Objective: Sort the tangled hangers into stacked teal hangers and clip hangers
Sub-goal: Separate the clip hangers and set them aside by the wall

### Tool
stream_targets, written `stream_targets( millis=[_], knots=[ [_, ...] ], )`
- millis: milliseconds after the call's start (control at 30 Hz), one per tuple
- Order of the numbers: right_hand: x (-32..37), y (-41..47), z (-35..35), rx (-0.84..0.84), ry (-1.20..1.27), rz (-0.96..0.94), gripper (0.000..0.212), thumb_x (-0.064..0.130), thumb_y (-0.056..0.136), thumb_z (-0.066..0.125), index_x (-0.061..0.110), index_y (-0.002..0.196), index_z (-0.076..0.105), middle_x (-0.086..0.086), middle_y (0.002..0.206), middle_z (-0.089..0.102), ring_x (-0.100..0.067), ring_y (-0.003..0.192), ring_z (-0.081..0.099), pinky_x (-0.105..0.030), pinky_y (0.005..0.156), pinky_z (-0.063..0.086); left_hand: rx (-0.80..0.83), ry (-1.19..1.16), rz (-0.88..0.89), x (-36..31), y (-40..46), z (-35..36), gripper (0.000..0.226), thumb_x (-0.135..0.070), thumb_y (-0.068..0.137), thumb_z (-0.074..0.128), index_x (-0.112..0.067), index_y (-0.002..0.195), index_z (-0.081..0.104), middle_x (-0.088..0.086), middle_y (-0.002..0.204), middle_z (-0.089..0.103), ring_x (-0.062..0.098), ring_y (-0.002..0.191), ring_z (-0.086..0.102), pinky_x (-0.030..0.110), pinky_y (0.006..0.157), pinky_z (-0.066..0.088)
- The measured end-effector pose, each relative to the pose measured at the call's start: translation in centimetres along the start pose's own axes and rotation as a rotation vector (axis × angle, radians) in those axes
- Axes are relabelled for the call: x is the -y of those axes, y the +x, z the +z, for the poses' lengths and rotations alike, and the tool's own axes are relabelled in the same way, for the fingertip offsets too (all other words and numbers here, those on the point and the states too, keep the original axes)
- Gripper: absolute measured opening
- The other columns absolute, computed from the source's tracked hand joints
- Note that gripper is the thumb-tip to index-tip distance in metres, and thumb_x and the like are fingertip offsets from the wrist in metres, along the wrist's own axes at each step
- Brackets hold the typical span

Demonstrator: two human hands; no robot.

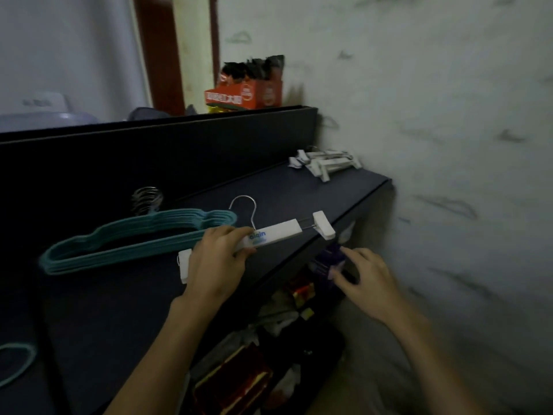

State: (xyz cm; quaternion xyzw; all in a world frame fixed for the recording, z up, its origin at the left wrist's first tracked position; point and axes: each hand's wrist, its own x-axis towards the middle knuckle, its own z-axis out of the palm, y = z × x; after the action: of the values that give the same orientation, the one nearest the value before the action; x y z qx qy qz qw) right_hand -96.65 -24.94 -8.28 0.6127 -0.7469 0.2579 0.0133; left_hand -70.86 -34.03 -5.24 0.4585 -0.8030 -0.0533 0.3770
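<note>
Your left hand (pixel 220 259) at lower centre grips a white clip hanger (pixel 269 235), long axis rising toward the right, with the clip-hanger pile (pixel 324 163) well apart at upper right, while your right hand (pixel 369 283) hovers loose-fingered, holding nothing.

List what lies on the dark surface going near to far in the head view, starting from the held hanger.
White clip hanger gripped by the left hand → pile of white clip hangers at the far end → orange box beyond the raised back edge.
</note>
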Motion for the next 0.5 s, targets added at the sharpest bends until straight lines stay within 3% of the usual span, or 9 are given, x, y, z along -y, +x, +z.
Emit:
stream_targets(
  millis=[500],
  knots=[
    [-20.2, 2.2, -6.4, 0.005, -0.100, 0.153, 0.060, 0.053, 0.083, 0.058, 0.020, 0.132, 0.051, -0.003, 0.122, 0.056, -0.024, 0.113, 0.053, -0.039, 0.092, 0.046, 0.117, -0.081, 0.073, -14.9, 6.4, 15.5, 0.035, -0.028, 0.088, 0.061, -0.027, 0.123, 0.058, -0.004, 0.115, 0.059, 0.020, 0.102, 0.047, 0.039, 0.083, 0.041]
  ],
)
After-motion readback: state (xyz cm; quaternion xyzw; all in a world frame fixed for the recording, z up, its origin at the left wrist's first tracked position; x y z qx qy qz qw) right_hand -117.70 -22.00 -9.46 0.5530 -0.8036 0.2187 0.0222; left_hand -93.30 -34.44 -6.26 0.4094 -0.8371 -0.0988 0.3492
